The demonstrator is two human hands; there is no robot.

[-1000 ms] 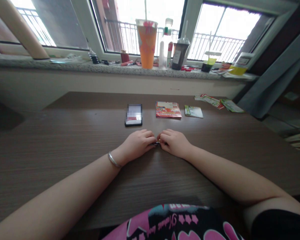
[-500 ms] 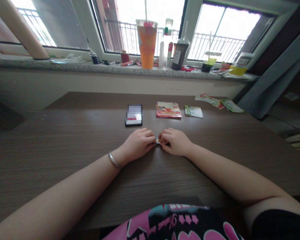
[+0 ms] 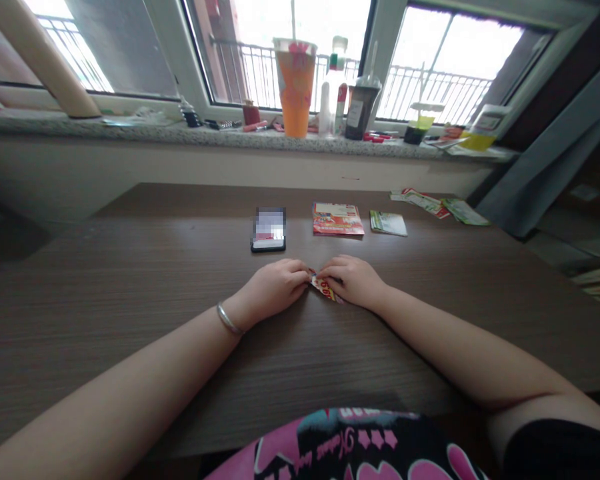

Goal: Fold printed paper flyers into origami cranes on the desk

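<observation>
A small folded piece of printed paper [image 3: 325,288], red, yellow and white, lies between my hands just above the brown table [image 3: 190,373]. My left hand [image 3: 280,285] pinches its left end between thumb and fingers. With closed fingertips my right hand [image 3: 353,280] grips the paper's upper right side, hiding part of it. Beyond my hands lies a phone [image 3: 269,230] with a blurred screen. Right of the phone rests a stack of red printed leaflets [image 3: 337,219], and beside that a smaller stack of green and white paper [image 3: 388,223].
Several loose leaflets [image 3: 425,202] lie at the table's far right corner. Behind the table, the stone windowsill [image 3: 205,135] carries a tall orange drink cup [image 3: 296,87], a dark drink cup [image 3: 361,110], a clear bottle [image 3: 336,87] and a yellow-labelled container [image 3: 483,130].
More of the folded paper now shows, its printed face slanting down to the right below my right fingers. My right fingers have straightened a little; my left hand has barely moved.
</observation>
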